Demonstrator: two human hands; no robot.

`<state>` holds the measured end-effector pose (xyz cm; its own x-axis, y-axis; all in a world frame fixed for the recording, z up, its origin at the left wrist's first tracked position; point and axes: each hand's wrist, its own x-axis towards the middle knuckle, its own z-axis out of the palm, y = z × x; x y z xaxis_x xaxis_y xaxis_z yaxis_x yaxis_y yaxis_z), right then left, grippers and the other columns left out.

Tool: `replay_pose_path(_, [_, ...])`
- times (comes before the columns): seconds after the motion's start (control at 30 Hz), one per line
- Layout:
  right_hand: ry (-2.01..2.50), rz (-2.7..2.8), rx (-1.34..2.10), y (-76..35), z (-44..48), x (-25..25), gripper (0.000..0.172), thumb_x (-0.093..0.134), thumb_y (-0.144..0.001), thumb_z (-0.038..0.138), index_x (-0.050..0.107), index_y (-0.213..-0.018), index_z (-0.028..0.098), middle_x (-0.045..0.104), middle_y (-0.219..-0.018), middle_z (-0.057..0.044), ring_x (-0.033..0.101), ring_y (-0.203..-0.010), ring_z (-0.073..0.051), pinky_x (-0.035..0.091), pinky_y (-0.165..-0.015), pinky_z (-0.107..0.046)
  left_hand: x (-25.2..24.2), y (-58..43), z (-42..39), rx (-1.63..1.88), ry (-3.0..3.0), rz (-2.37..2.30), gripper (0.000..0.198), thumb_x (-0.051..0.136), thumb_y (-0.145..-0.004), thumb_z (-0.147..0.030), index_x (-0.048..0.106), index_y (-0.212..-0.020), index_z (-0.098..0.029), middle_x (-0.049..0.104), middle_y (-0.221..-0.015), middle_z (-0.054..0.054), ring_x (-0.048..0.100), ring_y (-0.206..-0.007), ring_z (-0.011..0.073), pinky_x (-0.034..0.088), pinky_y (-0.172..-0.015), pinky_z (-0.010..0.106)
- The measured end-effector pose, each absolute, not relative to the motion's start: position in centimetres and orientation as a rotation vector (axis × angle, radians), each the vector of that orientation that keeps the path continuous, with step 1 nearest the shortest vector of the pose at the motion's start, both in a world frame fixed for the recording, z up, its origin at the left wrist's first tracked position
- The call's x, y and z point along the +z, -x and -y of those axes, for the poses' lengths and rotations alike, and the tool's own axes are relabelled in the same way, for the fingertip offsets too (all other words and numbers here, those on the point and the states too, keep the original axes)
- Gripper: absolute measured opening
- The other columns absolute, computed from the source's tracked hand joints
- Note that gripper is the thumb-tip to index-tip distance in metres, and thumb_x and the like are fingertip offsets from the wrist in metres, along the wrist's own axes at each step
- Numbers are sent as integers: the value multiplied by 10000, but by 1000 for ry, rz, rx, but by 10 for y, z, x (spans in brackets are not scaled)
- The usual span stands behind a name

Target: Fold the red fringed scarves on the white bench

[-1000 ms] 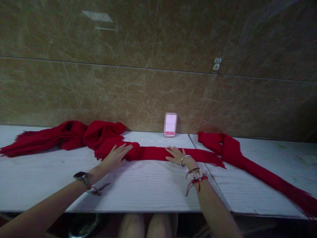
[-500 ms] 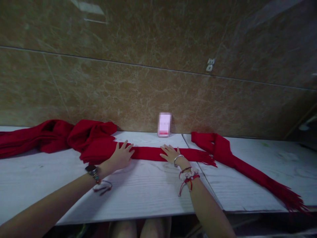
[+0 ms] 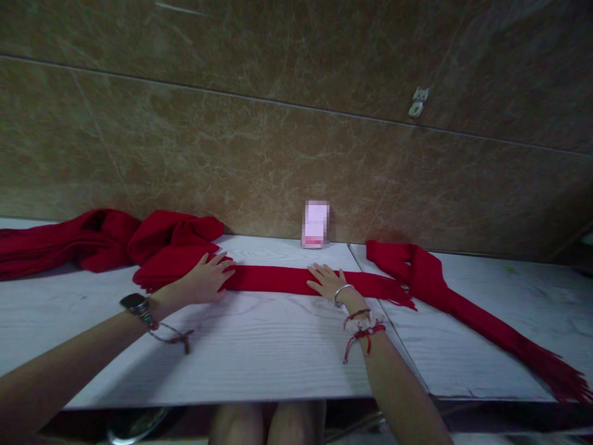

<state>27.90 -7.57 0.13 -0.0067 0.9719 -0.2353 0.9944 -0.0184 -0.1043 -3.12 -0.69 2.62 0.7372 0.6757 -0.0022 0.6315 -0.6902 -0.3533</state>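
A red fringed scarf [image 3: 273, 279] lies in a flat, narrow strip across the white table, its fringe to the right. My left hand [image 3: 207, 278] rests with fingers spread on the strip's left part, where it meets a wider, bunched portion of red cloth [image 3: 171, 238]. My right hand [image 3: 327, 282] lies flat on the strip nearer the fringe, fingers stretched out. Neither hand grips anything. Whether the bunched cloth and the strip are one piece, I cannot tell.
Another red fringed scarf [image 3: 428, 278] lies folded over at the right. A blurred pink-and-white phone-like object [image 3: 315, 224] leans on the brown marbled wall [image 3: 259, 167]. More red cloth [image 3: 92, 241] is heaped at the left. A seam splits the white table [image 3: 259, 352].
My left hand has slid left along the scarf strip, so the hands are farther apart. My right hand stays at about the same place on the scarf. The view has shifted slightly.
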Motion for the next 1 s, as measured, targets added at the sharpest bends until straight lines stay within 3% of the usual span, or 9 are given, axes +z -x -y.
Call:
replay_pose_path(0.33, [-2168, -2104, -310, -277, 79, 2, 561, 201, -862, 528, 160, -1384, 326, 98, -1475, 30, 94, -1336, -219, 106, -1030, -554, 28, 60, 5, 163, 2576, 1057, 436, 506, -773, -352, 567, -1152, -145, 492, -1256, 151, 293, -1234, 338, 233, -968, 530])
replay_pose_path(0.57, [-2159, -2098, -248, -277, 79, 0, 547, 206, -869, 491, 172, -1385, 312, 114, -1474, 21, 105, -1335, -231, 139, -1029, -541, 30, 123, -2, 152, 2526, 1190, 444, 457, -799, -393, 552, -1170, -169, 520, -1243, 96, 336, -1215, 278, 272, -981, 425])
replay_pose_path(0.73, [-2180, -2061, -172, -283, 92, -2, 529, 202, -876, 439, 186, -1386, 297, 133, -1471, 15, 131, -1330, -237, 157, -1033, -529, 28, 155, -3, 167, 2567, 1171, 505, 443, -799, -420, 498, -1225, -154, 493, -1276, 82, 291, -1254, 263, 221, -1020, 411])
replay_pose_path(1.0, [-2170, -2065, -144, -325, 133, -10, 538, 266, -843, 431, 263, -1366, 306, 223, -1446, 12, 187, -1313, -254, 207, -1034, -517, 30, 206, 5, 215, 2656, 1192, 428, 435, -819, -417, 551, -1164, -192, 544, -1226, 55, 304, -1253, 251, 204, -1031, 403])
